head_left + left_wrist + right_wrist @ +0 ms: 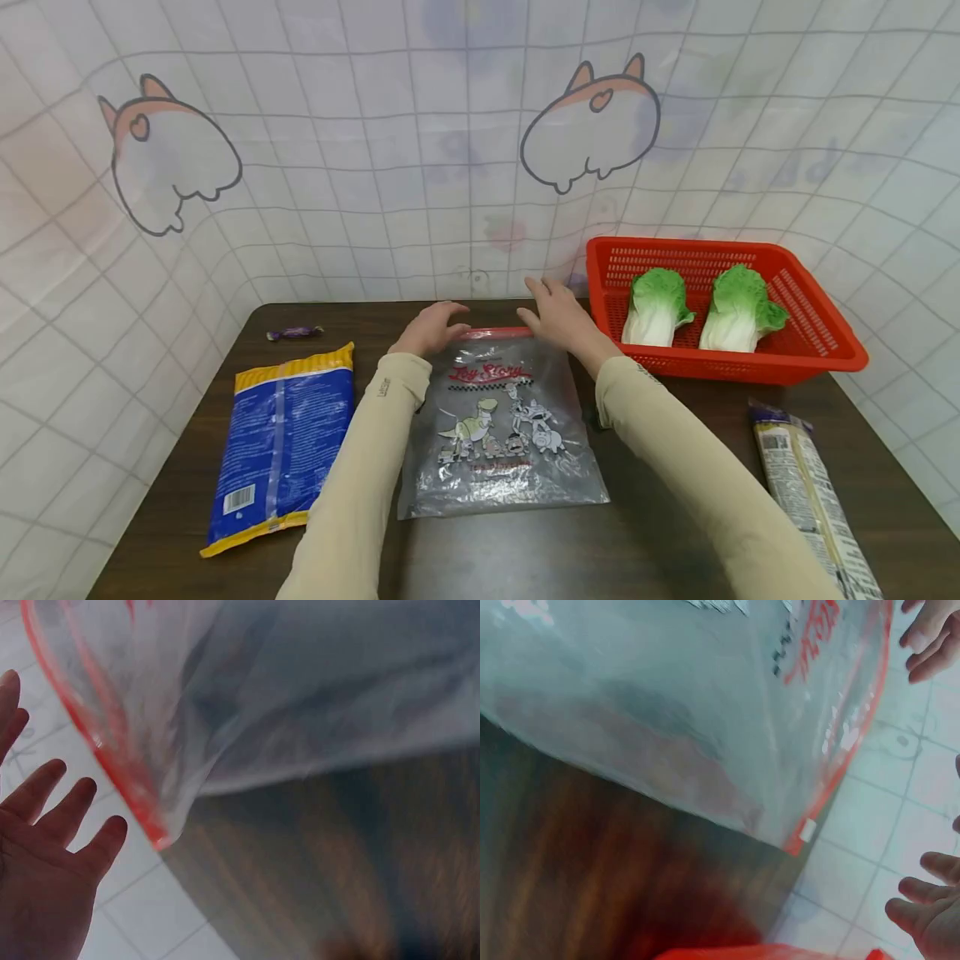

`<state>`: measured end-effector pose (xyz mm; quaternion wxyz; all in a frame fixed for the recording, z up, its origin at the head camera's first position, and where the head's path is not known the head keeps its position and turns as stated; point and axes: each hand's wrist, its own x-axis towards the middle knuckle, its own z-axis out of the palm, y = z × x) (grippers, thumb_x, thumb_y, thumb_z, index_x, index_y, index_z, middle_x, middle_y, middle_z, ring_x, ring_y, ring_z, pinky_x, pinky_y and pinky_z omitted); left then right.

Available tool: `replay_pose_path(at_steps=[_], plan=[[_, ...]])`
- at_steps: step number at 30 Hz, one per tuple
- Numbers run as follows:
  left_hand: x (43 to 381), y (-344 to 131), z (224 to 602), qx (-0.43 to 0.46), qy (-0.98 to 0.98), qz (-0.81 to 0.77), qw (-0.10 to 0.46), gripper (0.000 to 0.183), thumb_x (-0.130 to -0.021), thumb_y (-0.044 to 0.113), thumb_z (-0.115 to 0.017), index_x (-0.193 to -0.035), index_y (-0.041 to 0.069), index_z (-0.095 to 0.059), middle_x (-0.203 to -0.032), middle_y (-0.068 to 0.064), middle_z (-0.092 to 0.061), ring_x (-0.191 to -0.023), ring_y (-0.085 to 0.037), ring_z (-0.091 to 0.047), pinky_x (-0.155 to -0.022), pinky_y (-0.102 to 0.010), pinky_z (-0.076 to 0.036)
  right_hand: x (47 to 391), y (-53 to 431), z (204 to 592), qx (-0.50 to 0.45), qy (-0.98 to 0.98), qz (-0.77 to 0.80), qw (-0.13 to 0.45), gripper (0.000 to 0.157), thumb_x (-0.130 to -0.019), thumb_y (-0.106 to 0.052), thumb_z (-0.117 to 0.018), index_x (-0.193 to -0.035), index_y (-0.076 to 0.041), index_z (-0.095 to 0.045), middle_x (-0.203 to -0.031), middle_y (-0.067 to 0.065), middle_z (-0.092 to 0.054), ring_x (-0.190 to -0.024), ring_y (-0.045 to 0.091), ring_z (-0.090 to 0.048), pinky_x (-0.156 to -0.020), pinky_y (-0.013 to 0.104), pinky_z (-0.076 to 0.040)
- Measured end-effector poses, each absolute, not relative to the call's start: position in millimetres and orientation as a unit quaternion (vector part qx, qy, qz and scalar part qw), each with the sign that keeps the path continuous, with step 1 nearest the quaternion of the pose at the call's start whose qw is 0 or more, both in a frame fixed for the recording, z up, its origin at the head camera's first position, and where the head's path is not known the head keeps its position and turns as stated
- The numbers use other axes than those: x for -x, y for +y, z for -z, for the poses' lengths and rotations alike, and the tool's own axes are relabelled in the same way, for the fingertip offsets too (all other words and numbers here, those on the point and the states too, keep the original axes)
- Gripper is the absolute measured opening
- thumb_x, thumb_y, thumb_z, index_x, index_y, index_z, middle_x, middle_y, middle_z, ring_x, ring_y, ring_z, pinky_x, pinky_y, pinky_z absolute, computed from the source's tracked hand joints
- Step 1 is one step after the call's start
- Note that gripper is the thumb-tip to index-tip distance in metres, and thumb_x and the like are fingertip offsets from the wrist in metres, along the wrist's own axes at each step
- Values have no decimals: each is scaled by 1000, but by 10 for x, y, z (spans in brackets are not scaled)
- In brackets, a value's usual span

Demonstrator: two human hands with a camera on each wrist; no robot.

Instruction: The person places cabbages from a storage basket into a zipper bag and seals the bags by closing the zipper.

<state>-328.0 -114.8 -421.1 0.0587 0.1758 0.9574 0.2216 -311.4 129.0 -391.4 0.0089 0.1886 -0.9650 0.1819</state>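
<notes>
A clear plastic zip bag (504, 417) with a red zip edge and a printed "Toy Story" cartoon design lies flat on the dark wooden table (495, 558). My left hand (430, 328) hovers at its top left corner, fingers spread and relaxed; the left wrist view shows a gap between them and the red edge (112, 769). Over by the top right corner is my right hand (561, 319), its fingers loosely extended and holding nothing. A small white slider (808, 830) sits at that end of the zip edge in the right wrist view.
At the right back stands a red basket (825, 354) with two heads of Chinese cabbage (655, 308). A long patterned packet (813, 500) lies in front of it. On the left are a blue and yellow packet (288, 442) and a small purple-wrapped sweet (295, 333). A tiled-pattern sheet hangs behind.
</notes>
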Motion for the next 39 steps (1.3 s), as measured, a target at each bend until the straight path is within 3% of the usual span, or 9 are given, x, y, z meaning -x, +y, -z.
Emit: replay_pose_path(at_steps=[6,10,16,24,31,39], plan=[[3260,-1175,4290,-159,950,-262,53,33,-96,21,-64,-124,5,-66,-128,-14,-61,-123,-30,-53,-104,-45,-40,3004,1206,4017,-190,-960,-204,1,60,-100,-30,-55,-149,-1,-37,-144,27,-41,-130,44,-42,-108,55,-33],[3234,-1196,4284,-127,951,-274,66,23,-94,20,-67,-112,7,-71,-116,-10,-66,-106,-26,-60,-91,-43,-48,2962,1185,4085,-195,-957,-214,-2,55,-99,-27,-56,-146,0,-43,-138,27,-46,-125,43,-46,-105,54,-36],[3236,-1241,4287,-131,951,-267,90,9,-91,13,-67,-95,7,-72,-94,-6,-67,-82,-20,-57,-71,-34,-48,2914,1177,4159,-199,-953,-227,5,51,-97,-22,-59,-142,1,-48,-130,26,-51,-116,40,-52,-101,52,-41],[3204,-1255,4251,-151,949,-255,112,9,-92,13,-63,-95,7,-69,-89,-4,-64,-79,-17,-55,-68,-30,-45,2909,1157,4251,-214,-943,-255,4,43,-97,-18,-61,-133,3,-56,-110,20,-64,-101,34,-58,-91,48,-46],[3080,-1206,4160,-151,944,-267,117,10,-92,15,-62,-95,8,-69,-88,-3,-65,-79,-17,-56,-70,-31,-46,2887,1147,4334,-176,-942,-284,-41,39,-99,-24,-57,-131,-2,-59,-116,17,-66,-102,31,-62,-91,48,-49],[2839,-1091,3932,-151,944,-266,120,12,-92,15,-60,-95,9,-70,-92,-3,-66,-85,-19,-58,-78,-36,-48,2862,1085,4324,-169,-935,-308,-47,35,-100,-27,-54,-126,-4,-62,-114,15,-67,-101,31,-62,-89,46,-50]])
